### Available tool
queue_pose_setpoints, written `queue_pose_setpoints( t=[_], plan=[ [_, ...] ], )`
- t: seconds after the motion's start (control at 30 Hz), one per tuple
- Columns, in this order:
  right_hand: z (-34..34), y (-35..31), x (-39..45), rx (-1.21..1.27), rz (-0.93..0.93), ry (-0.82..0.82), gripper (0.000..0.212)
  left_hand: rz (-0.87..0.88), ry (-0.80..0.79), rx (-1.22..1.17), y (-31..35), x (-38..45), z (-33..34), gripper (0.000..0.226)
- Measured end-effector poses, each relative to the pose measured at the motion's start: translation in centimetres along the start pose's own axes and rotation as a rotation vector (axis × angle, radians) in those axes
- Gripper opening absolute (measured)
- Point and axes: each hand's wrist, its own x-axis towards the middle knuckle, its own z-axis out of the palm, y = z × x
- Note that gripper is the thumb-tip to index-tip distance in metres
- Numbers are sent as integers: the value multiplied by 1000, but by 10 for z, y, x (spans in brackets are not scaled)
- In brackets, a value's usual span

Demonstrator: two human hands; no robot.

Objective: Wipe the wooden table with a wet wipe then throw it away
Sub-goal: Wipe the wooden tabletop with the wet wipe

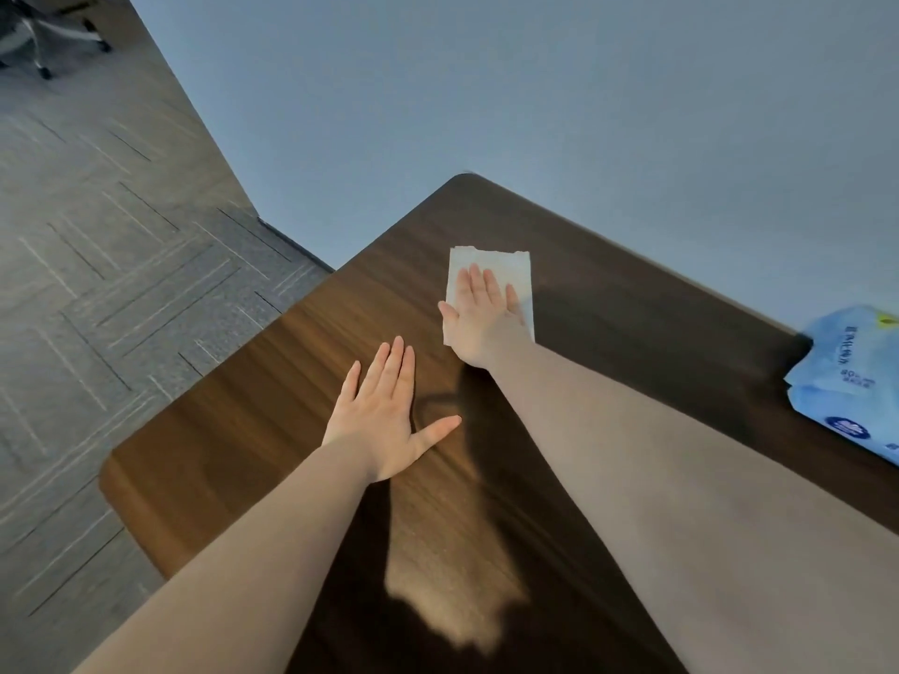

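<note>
desk (292, 362): dark wood, corner at far left. wet wipe (491, 270): spread flat near the far corner, long axis running near to far. right hand (479, 311): flat on the wipe, fingers (486, 284) together, pressing, not clamped. left hand (386, 413): nearer, flat on bare wood, empty. wipe pack (846, 381): far right edge.

Two hands, left (384, 406) and right (479, 318), one wet wipe (486, 262), one wooden table (243, 406), one wipe pack (846, 381)
</note>
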Motion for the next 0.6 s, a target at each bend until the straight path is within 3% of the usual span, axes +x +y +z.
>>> queue_pose_setpoints(
  t=[0.3,0.6],
  plan=[
    [1,-16,18,-25,-121,-22,62,17,30,-32,-2,2,5,102],
    [0,55,-68,113,87,-62,59,80,-28,176,14,-1,-11,97]
  ],
)
